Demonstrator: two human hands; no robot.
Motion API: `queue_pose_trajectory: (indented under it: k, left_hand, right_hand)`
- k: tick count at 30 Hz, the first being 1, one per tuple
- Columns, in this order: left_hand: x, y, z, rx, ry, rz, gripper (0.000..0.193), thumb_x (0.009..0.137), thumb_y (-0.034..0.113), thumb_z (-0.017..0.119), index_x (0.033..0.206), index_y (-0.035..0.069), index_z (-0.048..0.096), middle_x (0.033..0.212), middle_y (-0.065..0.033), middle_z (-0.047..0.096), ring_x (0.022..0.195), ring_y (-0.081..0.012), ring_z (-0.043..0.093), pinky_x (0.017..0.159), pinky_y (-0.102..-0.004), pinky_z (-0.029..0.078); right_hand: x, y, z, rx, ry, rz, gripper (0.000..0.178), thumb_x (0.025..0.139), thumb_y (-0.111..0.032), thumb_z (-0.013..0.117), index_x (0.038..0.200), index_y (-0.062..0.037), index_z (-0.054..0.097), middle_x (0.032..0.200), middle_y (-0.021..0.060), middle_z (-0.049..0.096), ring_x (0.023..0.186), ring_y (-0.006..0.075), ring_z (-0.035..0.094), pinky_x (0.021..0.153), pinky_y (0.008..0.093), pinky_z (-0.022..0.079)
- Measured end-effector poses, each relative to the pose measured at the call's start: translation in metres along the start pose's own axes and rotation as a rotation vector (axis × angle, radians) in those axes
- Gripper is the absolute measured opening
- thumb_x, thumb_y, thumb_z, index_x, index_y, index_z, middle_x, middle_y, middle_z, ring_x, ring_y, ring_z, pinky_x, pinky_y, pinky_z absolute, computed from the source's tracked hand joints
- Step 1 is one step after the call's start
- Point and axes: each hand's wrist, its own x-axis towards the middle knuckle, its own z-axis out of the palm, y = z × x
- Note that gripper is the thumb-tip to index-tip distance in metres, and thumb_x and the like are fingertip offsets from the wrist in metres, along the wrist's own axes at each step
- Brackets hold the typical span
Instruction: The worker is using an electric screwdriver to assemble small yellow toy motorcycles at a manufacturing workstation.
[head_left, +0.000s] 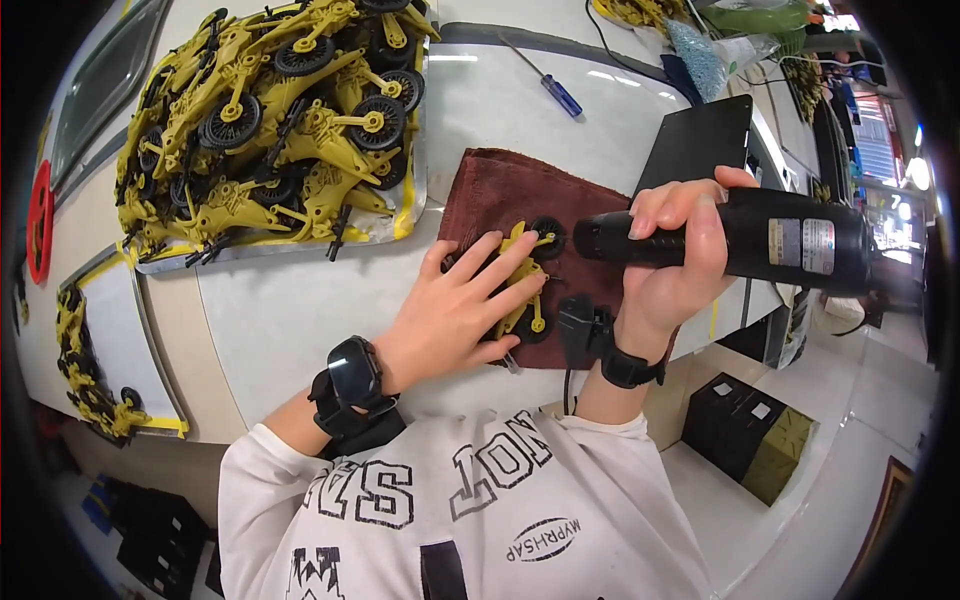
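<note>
A yellow toy motorcycle (525, 322) with black wheels lies on a folded maroon cloth (490, 185). My left hand (455, 305) rests over it with fingers stretched across its body and the thumb near its closer wheel, holding it down; the fingers and palm hide much of the toy. Wrapped in my right hand (685, 235) is a black electric screwdriver (765, 235), lying sideways with its tip end pointing left at the toy's far wheel. The contact between tip and toy cannot be made out.
A tray (422, 130) heaped with yellow toy motorcycles stands at far left; another tray (130, 330) with more sits nearer. A blue-handled screwdriver (561, 95) lies beyond the cloth. A black flat-sided box (695, 145) stands at right, with a bag of blue beads (700, 60) behind it.
</note>
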Motion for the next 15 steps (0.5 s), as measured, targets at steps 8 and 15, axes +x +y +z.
queue_pose_trajectory:
  k: [8,15]
  left_hand:
    - [0.0005,-0.0035,0.0027,-0.008,0.024,0.015,0.069,0.060,0.035,0.074,0.124,0.020,0.051,0.143,-0.0056,0.034,0.119,-0.0244,0.040,0.087,-0.0440,0.031]
    - [0.0020,-0.0042,0.0019,0.008,0.024,0.029,0.067,0.059,0.035,0.073,0.121,0.018,0.053,0.143,-0.0040,0.035,0.115,-0.0240,0.042,0.083,-0.0423,0.031]
  right_hand:
    - [-0.0021,-0.0021,-0.0006,0.109,0.076,-0.023,0.039,0.076,-0.006,0.053,0.111,0.0033,0.039,0.062,0.0076,0.048,0.046,0.0162,0.047,0.047,0.0305,0.043]
    - [-0.0035,0.0004,0.0028,0.069,0.072,0.001,0.038,0.075,-0.004,0.054,0.110,0.0008,0.038,0.063,0.0068,0.049,0.047,0.0153,0.047,0.050,0.0307,0.045]
